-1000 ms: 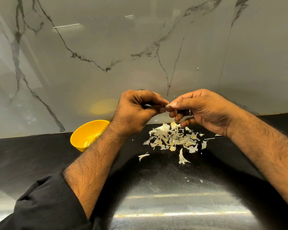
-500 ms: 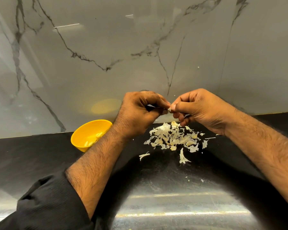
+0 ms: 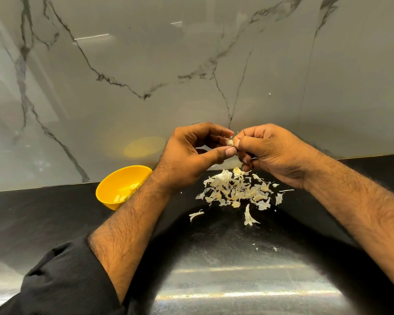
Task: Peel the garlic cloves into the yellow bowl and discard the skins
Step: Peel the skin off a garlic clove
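Both hands, the left hand [image 3: 187, 155] and right hand [image 3: 268, 153], have parted slightly, still pinching one garlic clove [image 3: 230, 142], its skin now tearing loose above the pile of skins [image 3: 237, 192].

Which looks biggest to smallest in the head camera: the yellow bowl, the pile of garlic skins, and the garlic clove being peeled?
1. Pile of garlic skins, the widest spread
2. Yellow bowl, partly hidden by the left forearm
3. Garlic clove, mostly hidden by fingertips
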Available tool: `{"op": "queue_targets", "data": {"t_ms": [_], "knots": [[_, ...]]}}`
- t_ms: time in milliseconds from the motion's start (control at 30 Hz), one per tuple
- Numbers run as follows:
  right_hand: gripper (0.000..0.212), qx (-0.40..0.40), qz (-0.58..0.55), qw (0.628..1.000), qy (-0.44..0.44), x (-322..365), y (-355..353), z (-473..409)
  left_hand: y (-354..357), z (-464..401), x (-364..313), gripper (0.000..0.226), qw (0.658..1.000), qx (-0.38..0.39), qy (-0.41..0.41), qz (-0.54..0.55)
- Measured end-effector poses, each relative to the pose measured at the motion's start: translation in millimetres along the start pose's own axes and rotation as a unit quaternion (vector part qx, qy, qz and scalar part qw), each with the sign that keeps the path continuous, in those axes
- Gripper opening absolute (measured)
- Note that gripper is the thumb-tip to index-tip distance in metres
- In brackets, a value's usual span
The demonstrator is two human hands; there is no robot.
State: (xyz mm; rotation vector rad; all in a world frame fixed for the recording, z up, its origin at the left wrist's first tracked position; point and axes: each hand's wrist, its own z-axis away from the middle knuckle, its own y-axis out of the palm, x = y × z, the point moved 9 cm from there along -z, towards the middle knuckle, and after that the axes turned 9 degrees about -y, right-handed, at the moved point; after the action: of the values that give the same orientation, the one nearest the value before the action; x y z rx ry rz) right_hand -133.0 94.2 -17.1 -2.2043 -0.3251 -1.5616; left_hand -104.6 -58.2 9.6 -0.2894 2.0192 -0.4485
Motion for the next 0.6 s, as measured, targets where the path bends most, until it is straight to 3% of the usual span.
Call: {"op": "queue_targets", "data": {"t_ms": [400,600], "knots": [[0.020,-0.003,-0.017,1.000,-0.008,0.9,1.3,-0.2,2.5,0.2,3.9,0.019,0.996,-0.034,-0.033,0.072],[0.018,-0.001,-0.017,1.000,-0.007,2.6,2.5,0.5,-3.3,0.0,13.0,0.018,0.982,-0.068,-0.065,0.163]]}}
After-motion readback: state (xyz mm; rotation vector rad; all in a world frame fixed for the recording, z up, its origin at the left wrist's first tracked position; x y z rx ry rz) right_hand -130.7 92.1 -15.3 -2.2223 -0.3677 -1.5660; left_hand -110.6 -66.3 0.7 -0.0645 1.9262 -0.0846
